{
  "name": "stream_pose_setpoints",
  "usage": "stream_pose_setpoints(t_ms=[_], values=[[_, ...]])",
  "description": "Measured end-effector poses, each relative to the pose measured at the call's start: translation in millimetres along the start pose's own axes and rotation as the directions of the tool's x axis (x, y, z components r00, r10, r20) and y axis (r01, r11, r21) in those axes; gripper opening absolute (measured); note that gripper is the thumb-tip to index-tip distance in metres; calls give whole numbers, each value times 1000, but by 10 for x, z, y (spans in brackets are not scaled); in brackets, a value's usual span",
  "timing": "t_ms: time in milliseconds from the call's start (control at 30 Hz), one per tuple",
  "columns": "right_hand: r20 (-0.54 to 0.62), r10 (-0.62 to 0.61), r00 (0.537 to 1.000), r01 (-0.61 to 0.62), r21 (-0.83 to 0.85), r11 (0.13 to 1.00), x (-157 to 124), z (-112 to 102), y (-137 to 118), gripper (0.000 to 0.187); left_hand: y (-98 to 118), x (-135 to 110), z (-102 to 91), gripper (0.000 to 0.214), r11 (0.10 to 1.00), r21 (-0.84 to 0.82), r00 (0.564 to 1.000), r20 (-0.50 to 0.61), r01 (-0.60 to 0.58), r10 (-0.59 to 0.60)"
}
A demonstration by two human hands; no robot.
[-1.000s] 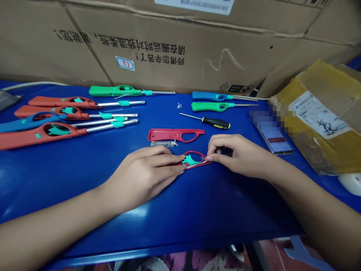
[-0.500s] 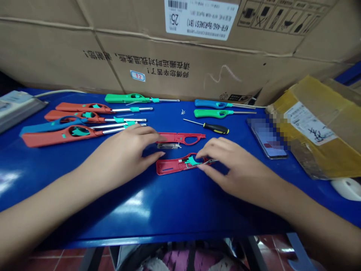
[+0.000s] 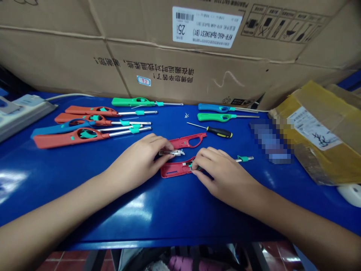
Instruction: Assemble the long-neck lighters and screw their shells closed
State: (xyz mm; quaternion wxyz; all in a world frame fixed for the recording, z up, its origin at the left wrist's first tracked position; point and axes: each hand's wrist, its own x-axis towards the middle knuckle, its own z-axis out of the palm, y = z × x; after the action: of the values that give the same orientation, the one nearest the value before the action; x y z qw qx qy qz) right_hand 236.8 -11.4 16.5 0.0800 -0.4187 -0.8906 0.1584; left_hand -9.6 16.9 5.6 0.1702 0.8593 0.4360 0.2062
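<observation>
One head-worn camera looks forward and down across the blue table [image 3: 158, 218], fairly close.

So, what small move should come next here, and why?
I'd probably lower the small clear, silvery-ended cylinder into the open red plastic handle half. The left hand already has it pinched beside that half, whose wide end lies hollow side up with nothing filling it, while the right hand is over the other end.

A blue table [image 3: 158, 226] and a big brown box [image 3: 70, 67]
The box stands at the back like a wall. White light [image 3: 135, 207] shines on the table. Red floor tiles [image 3: 75, 256] show below.
</observation>
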Motion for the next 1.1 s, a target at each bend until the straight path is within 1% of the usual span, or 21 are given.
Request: stream_pose_setpoints(t_ms=[67,133,233,300,367,467,533,600,733,833,933,1100], values=[[-50,18,999,-13,95,995,2,29,33,9,64,-48,-35,18,998,-67,1000,-12,-17,16],[-93,23,995,-7,168,986,3,60,78,7,129,-95,-52,18,991,-119,999,2,-53,54],[-156,-18,988,52,222,974,9,95,146,8,198,-145,-32,17,983,-171,997,41,-64,72],[-191,-55,980,102,243,965,13,108,176,8,216,-165,0,14,978,-207,996,71,-34,49],[-203,-70,977,125,274,953,11,114,188,10,223,-181,33,8,971,-240,994,109,17,10],[-195,-46,980,110,329,938,-5,117,183,11,237,-200,58,3,965,-244,984,169,98,-57],[-188,-36,981,101,348,932,-14,120,177,12,258,-205,50,5,970,-210,979,187,121,-81],[-186,-33,982,97,351,931,-14,126,177,11,282,-203,30,8,979,-173,979,191,105,-71],[-196,-33,980,102,357,929,11,144,194,11,303,-194,9,19,990,-140,982,189,6,21],[-204,-40,978,113,364,925,26,148,203,12,277,-195,46,27,993,-114,978,209,-2,26],[-208,-64,976,139,370,919,26,147,202,12,234,-197,99,25,993,-121,981,195,1,23],[-241,-75,968,167,389,906,16,154,207,13,187,-183,132,20,986,-157,988,134,-52,73]])
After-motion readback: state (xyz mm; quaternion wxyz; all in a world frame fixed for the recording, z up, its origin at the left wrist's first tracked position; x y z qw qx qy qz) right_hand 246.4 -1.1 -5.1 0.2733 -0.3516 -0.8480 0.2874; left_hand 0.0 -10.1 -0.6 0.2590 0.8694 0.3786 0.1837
